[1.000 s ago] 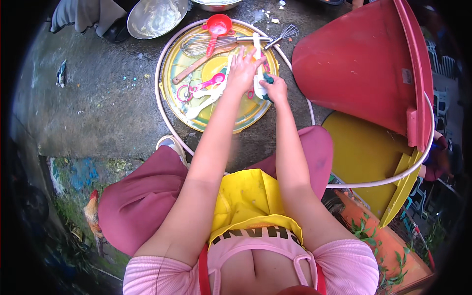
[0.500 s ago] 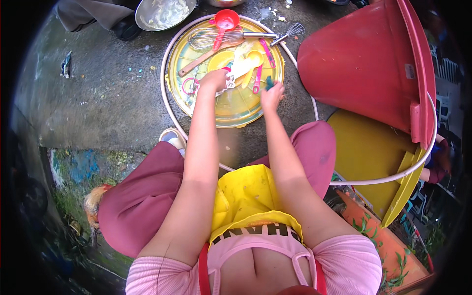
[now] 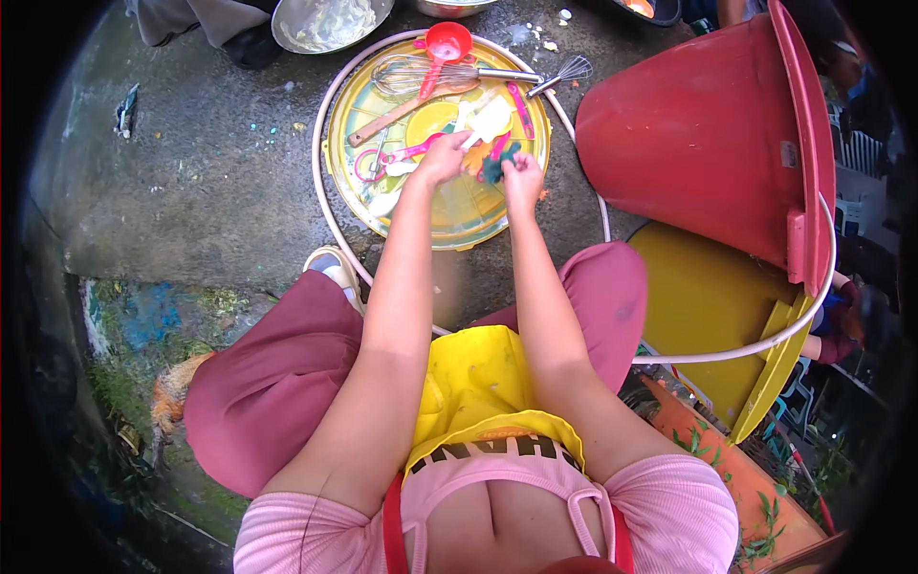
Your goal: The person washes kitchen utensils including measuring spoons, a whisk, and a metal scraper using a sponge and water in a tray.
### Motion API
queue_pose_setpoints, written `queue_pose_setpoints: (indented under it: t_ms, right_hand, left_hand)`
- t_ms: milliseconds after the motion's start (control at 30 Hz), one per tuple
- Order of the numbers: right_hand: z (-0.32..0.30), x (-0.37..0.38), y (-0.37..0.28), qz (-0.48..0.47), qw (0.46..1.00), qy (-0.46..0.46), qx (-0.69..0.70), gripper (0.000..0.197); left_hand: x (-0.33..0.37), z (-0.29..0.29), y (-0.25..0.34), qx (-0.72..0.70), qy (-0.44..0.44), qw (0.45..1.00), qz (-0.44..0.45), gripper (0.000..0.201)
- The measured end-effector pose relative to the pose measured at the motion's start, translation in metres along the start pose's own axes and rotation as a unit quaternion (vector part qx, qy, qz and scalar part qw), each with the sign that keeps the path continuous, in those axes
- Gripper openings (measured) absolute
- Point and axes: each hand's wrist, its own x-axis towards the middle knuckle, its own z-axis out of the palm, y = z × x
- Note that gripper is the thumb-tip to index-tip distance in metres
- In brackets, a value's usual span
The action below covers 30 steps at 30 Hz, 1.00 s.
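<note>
We have our left hand (image 3: 443, 161) over the middle of the yellow lid (image 3: 469, 212), fingers closed on a white spatula (image 3: 491, 119). Our right hand (image 3: 522, 180), fingers pinched tight, holds a green scrubber (image 3: 496, 166) over the lid's right half. We see a red scoop (image 3: 448, 42) and whisk (image 3: 499, 74) on the lid's far side, wooden spoon (image 3: 387, 121) on its left half, red tub (image 3: 684, 143) right of it.

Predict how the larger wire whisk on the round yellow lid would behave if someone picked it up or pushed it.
The larger whisk is probably light for its size, since its head is open wire loops. Those thin loops would likely flex if pressed. Pushing it may also shift the red scoop, whose handle lies across it.
</note>
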Motion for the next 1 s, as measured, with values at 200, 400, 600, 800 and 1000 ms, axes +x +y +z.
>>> queue_pose_setpoints:
  t_ms: [200, 400, 600, 800, 1000]
  right_hand:
    - [0.027, 0.019, -0.07, -0.327, 0.875, 0.168, -0.317, 0.015]
    - [0.021, 0.057, -0.075, -0.251, 0.94, 0.035, -0.227, 0.013]
    - [0.009, 0.066, -0.107, -0.211, 0.956, 0.08, -0.188, 0.019]
    - [0.019, 0.07, -0.142, -0.183, 0.969, 0.029, -0.161, 0.035]
    - [0.001, 0.056, -0.165, 0.027, 0.967, -0.042, 0.251, 0.031]
  left_hand:
    - [0.003, 0.03, -0.002, 0.009, -0.022, 0.999, 0.045, 0.041]
    - [-0.005, 0.049, 0.011, 0.016, -0.006, 0.995, 0.101, 0.038]
    - [-0.032, 0.032, 0.07, -0.031, -0.054, 0.998, -0.023, 0.035]
    - [-0.053, 0.014, 0.139, 0.006, -0.063, 0.996, -0.066, 0.028]
    - [-0.091, -0.003, 0.184, 0.06, -0.052, 0.992, -0.103, 0.03]
